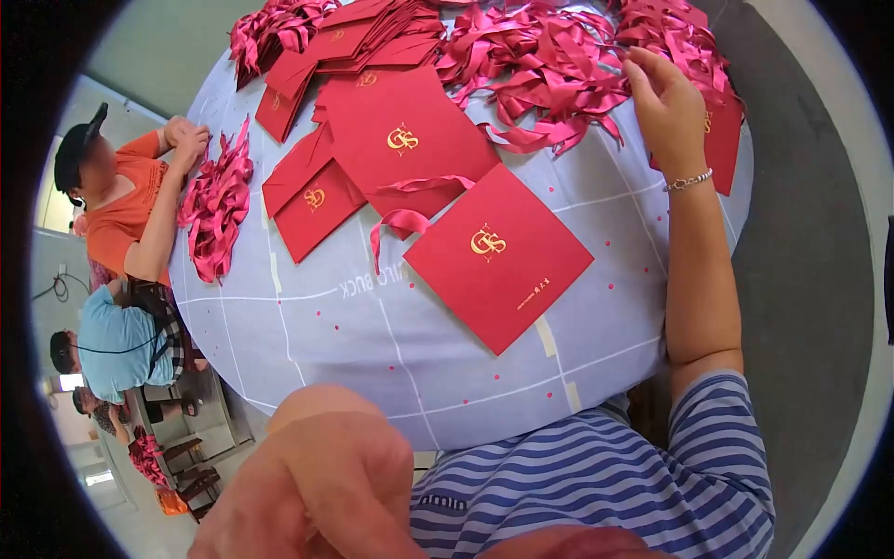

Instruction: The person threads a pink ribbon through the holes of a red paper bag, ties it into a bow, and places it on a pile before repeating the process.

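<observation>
My right hand (pixel 669 102), with a chain bracelet (pixel 690 181) at its wrist, reaches to the far right of the table. Its thumb and forefinger pinch at the edge of a heap of dark pink ribbons (pixel 545 65). My left hand (pixel 326 484) is raised close to the camera, large and blurred, its fingers curled. Whatever it may hold is out of sight. Between my arms lies a square red card sleeve (pixel 484 270) with a gold monogram, set cornerwise. A loose pink ribbon (pixel 402 222) curls beside its upper left edge.
More red sleeves (pixel 400 130) are stacked toward the back. Another ribbon pile (pixel 216 210) lies at the left, near a person in orange (pixel 130 210). A printed pale cloth (pixel 326 345) covers the round table. Other people sit farther left.
</observation>
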The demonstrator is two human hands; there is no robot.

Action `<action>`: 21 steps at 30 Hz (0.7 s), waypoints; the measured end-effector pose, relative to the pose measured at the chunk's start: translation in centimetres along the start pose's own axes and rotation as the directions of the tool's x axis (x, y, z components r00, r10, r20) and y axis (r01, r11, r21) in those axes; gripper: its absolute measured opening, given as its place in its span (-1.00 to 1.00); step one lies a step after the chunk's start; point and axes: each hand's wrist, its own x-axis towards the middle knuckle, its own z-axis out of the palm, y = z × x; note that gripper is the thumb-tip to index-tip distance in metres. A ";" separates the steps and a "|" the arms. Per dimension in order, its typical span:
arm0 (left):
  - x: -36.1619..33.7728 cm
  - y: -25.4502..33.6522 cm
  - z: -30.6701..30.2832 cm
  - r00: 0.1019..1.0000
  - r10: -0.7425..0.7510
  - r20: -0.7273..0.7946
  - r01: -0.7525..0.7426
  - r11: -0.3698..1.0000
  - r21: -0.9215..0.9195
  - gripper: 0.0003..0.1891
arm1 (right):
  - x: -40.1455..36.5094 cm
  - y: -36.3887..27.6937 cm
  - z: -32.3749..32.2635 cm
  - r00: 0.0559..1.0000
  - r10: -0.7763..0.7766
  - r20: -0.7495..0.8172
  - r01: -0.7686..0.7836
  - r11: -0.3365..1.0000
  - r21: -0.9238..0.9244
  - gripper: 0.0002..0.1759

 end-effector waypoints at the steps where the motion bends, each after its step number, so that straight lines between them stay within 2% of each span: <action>1: -0.1 -0.4 0.1 0.993 0.098 -0.072 -0.096 0.995 0.036 -0.64 | 0.0 -0.5 0.0 0.997 0.039 -0.063 -0.028 0.985 0.168 -0.71; 2: -0.2 -0.4 -0.1 0.992 0.102 -0.070 -0.099 0.994 0.036 -0.64 | 0.2 -0.6 0.0 0.994 0.039 -0.100 -0.014 0.969 0.246 -0.69; 4: -0.6 -0.1 -0.5 0.978 0.199 -0.056 -0.193 0.976 0.103 -0.64 | 0.6 -1.0 -0.1 0.974 0.032 -0.226 0.087 0.863 0.498 -0.76; 5: -0.8 0.1 -0.7 0.968 0.246 -0.048 -0.237 0.962 0.137 -0.65 | 0.8 -0.9 -0.6 0.974 0.032 -0.226 0.088 0.862 0.499 -0.76; 7: -1.0 0.4 -0.8 0.943 0.333 -0.026 -0.321 0.925 0.205 -0.65 | 1.2 0.0 -2.3 0.962 0.226 -0.153 0.016 0.514 0.858 -0.83; 8: -0.9 0.2 -0.6 0.943 0.331 -0.025 -0.319 0.925 0.208 -0.65 | 1.4 0.2 -3.0 0.954 0.248 -0.171 0.052 0.424 0.904 -0.86; 10: 0.0 -0.2 0.3 0.999 0.022 -0.031 -0.021 0.999 0.025 -0.67 | 1.6 0.5 -3.4 0.934 0.289 -0.208 0.087 0.381 0.921 -0.85; 11: -0.1 0.5 1.6 0.999 0.019 -0.027 -0.018 0.999 0.027 -0.67 | 1.8 0.4 -3.7 0.912 0.330 -0.245 0.125 0.344 0.931 -0.85; 12: -0.5 2.0 3.7 0.954 -0.055 -0.296 0.140 0.951 0.276 -0.79 | 1.7 -1.0 -3.6 0.892 0.368 -0.263 0.125 0.358 0.925 -0.82; 13: -0.7 2.8 4.8 0.834 -0.043 -0.550 0.342 0.823 0.453 -0.61 | 1.6 -0.6 -3.6 0.890 0.372 -0.264 0.127 0.354 0.927 -0.82; 14: -0.5 2.5 4.3 0.836 -0.043 -0.547 0.342 0.821 0.457 -0.61 | 1.4 0.0 -3.5 0.924 0.337 -0.182 0.056 0.352 0.934 -0.82; 15: -0.1 1.9 2.8 0.913 -0.152 -0.377 0.358 0.741 0.568 -0.77 | 1.3 0.1 -3.5 0.949 0.300 -0.093 -0.020 0.353 0.936 -0.81; 16: 0.4 1.1 0.8 0.937 -0.279 -0.209 0.345 0.653 0.675 -0.86 | 1.1 0.0 -3.1 0.961 0.273 -0.038 -0.066 0.361 0.930 -0.79; 17: 0.6 0.1 -1.3 0.909 -0.412 -0.056 0.301 0.560 0.772 -0.79 | 0.8 -0.9 -2.4 0.971 0.239 -0.021 -0.072 0.373 0.925 -0.79; 18: 0.4 -1.0 -2.9 0.837 -0.543 0.067 0.232 0.462 0.856 -0.64 | 0.5 -1.9 -1.8 0.981 0.195 0.006 -0.081 0.379 0.922 -0.79; 19: -0.5 -2.8 -4.6 0.824 -0.565 0.043 0.225 0.396 0.890 -0.59 | 0.1 -2.6 -1.5 0.972 0.232 0.038 -0.144 0.459 0.877 -0.80; 21: -2.6 -4.9 -6.9 0.786 -0.617 -0.049 0.203 0.181 0.962 -0.49 | -0.6 -2.6 -1.0 0.954 0.190 0.234 -0.300 0.540 0.786 -0.79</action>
